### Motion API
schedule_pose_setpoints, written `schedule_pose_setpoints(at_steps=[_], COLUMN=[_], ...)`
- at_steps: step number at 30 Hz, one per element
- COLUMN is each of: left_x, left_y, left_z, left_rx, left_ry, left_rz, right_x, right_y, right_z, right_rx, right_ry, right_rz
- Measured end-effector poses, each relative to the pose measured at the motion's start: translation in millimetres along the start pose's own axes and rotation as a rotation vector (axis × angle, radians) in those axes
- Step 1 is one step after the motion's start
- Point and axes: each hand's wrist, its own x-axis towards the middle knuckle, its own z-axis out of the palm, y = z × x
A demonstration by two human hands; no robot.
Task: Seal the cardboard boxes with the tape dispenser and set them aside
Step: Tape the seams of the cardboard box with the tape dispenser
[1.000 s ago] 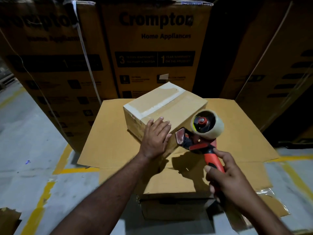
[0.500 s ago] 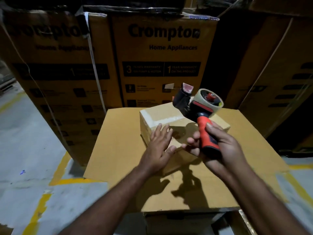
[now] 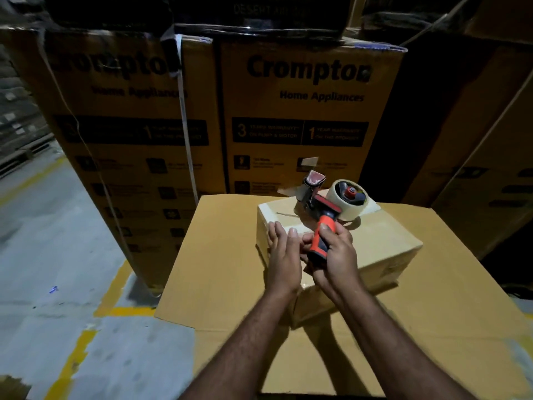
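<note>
Two bare forearms reach in from the bottom edge over the flat top of a large carton [image 3: 219,269], which serves as the work surface. The left hand [image 3: 284,258] stands on edge with its fingers straight and close together, laid against the near left part of the small cardboard box [image 3: 383,241]; it curls round nothing. The right hand [image 3: 337,255] is wrapped tight round the orange handle [image 3: 321,238] of the tape dispenser [image 3: 320,209], thumb towards the head. The two hands sit just beside each other at the box's near corner.

The small cardboard box rests on the large carton, turned at an angle, its top flaps down. The dispenser's head is over the far left part of that top, the clear tape roll [image 3: 346,210] to its right; whether the head presses on the box cannot be told. A short loose end of tape [image 3: 284,191] sticks out to the left of the head.

Behind stand tall cartons printed "Crompton Home Appliances" [image 3: 311,105], one on the left [image 3: 121,145] crossed by a white strap [image 3: 184,116]. To the left lies grey floor [image 3: 57,241] with yellow lines [image 3: 72,365].
</note>
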Motion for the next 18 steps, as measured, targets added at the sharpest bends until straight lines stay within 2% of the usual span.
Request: schedule_pose_setpoints(at_steps=[7,12,15,18], left_x=[51.4,93.7,124.9,147.4], left_y=[-6.6,-4.3,6.2,-0.8], left_z=[5.9,-6.4,-21.6,-32.6], left_rx=[-0.15,-0.221,0.06,0.328], left_ry=[0.043,0.012,0.068,0.048], left_rz=[-0.059,-0.251,-0.299,-0.334], right_x=[12.3,24.3,31.6,32.0], right_y=[5.5,6.6,7.6,7.2], right_z=[-1.1,1.7,2.9,4.2], right_rx=[-0.149,-0.083,-0.061,-0.056], right_ry=[-0.056,-0.072,-0.134,-0.172], right_rz=[-0.033,0.035,0.021,0.026])
